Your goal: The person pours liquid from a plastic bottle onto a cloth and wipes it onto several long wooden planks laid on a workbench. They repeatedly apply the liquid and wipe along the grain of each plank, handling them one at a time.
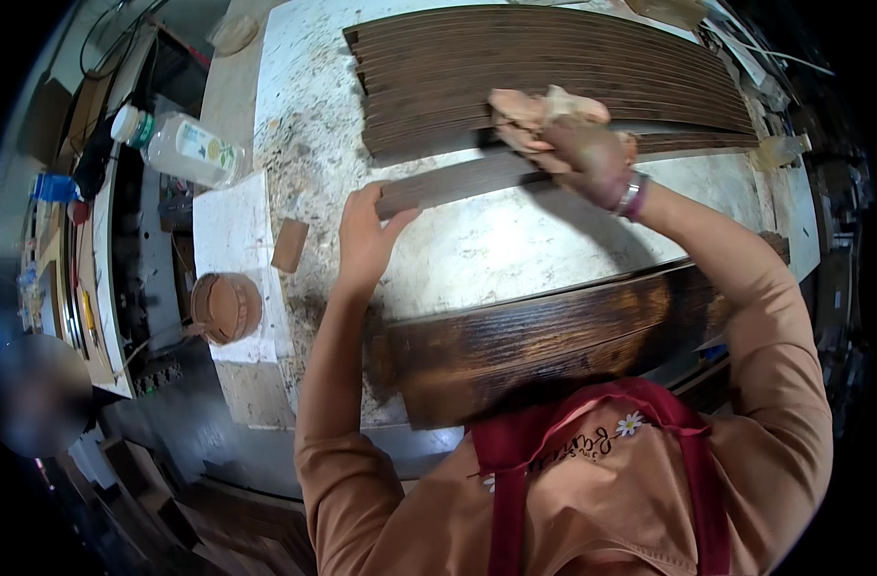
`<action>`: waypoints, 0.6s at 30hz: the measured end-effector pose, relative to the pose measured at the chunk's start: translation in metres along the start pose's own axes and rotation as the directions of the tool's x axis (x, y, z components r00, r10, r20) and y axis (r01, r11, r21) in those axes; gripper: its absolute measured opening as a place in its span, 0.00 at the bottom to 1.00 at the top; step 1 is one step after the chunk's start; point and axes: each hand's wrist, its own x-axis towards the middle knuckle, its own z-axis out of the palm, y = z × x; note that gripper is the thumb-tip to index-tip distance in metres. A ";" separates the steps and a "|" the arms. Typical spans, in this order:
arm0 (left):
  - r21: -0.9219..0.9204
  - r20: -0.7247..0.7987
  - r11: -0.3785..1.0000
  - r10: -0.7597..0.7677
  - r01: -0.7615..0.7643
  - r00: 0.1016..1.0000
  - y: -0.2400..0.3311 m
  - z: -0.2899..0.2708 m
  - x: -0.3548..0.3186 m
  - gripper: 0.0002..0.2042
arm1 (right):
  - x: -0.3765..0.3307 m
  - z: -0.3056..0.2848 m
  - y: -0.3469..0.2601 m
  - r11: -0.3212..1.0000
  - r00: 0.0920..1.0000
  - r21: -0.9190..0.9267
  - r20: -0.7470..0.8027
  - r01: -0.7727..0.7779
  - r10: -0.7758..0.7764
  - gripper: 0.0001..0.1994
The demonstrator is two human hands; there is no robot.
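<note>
A thin brown wooden strip [457, 180] lies across the white stained worktable [515, 250]. My left hand [364, 235] grips its near left end, fingers curled over the edge. My right hand [582, 154] presses a crumpled pinkish cloth [539, 110] onto the strip near its middle. Just beyond it is a stack of similar dark brown strips [544, 67]. A wide dark-stained wooden board [544, 341] lies between the strip and my body.
A small brown round bowl [225, 307] and a small wooden block [289, 245] sit on a white slab at the left. A clear plastic bottle [184, 149] lies farther left. Cluttered shelves run along the left; wood pieces lie on the floor.
</note>
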 end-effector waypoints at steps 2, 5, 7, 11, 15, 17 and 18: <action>0.060 0.046 0.996 -0.072 0.070 0.996 0.007 -0.001 0.000 0.20 | 0.045 0.027 -0.047 0.989 0.991 0.122 0.096 0.085 -0.097 0.06; -0.068 0.107 0.997 0.035 -0.028 0.994 -0.031 0.011 0.006 0.18 | 0.114 0.078 -0.138 0.986 0.950 0.146 0.288 0.082 -0.122 0.09; -0.011 -0.108 0.984 0.178 -0.180 0.978 -0.029 0.017 -0.002 0.18 | 0.122 0.078 -0.163 0.985 0.976 0.160 0.194 0.070 -0.101 0.10; 0.154 -0.065 0.971 0.196 -0.185 0.978 -0.009 0.006 0.000 0.21 | 0.086 0.050 -0.113 0.966 0.986 0.242 0.116 0.088 -0.119 0.12; 0.068 0.044 0.997 -0.029 0.026 0.999 0.001 -0.006 -0.005 0.26 | 0.046 -0.015 -0.066 0.643 0.685 0.280 0.474 -0.713 0.553 0.19; 0.067 0.028 0.997 0.023 -0.025 0.999 0.005 -0.010 -0.006 0.24 | 0.027 -0.034 -0.037 0.386 0.707 0.621 0.425 -0.682 0.565 0.20; 0.026 0.018 0.996 0.084 -0.084 0.996 -0.001 -0.016 -0.007 0.25 | 0.011 -0.037 -0.012 0.157 0.800 0.853 0.381 -0.497 0.464 0.25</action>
